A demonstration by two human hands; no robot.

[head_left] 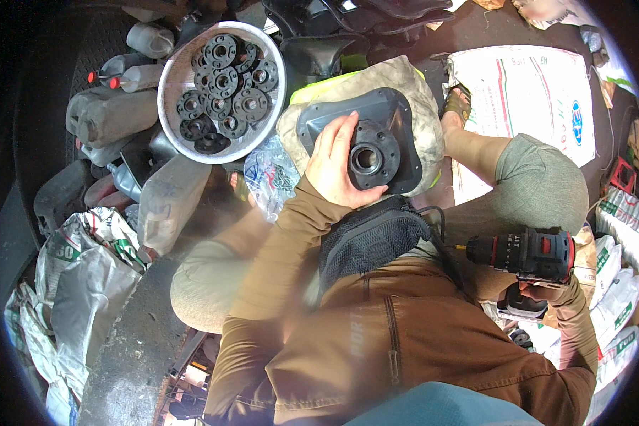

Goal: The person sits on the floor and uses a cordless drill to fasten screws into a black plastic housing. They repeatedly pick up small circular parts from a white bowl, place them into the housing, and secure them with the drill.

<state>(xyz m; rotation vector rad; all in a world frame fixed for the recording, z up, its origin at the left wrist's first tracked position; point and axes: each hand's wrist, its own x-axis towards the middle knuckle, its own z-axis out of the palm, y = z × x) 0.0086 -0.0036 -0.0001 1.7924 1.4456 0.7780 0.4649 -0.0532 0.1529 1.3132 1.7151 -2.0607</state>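
Black flange [371,157] on dark grey plate [390,117], red-and-black drill [529,255] (brown sleeves), white mesh basket [174,78].

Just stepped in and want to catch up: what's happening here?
A seated person presses the left hand onto a round black flange with a centre hole, which sits on a grey moulded plate laid over a dirty cloth bundle. The right hand holds a black and red cordless drill off to the side, its bit pointing toward the person's body, away from the flange. A white mesh basket of similar black flanges stands beyond the left hand.
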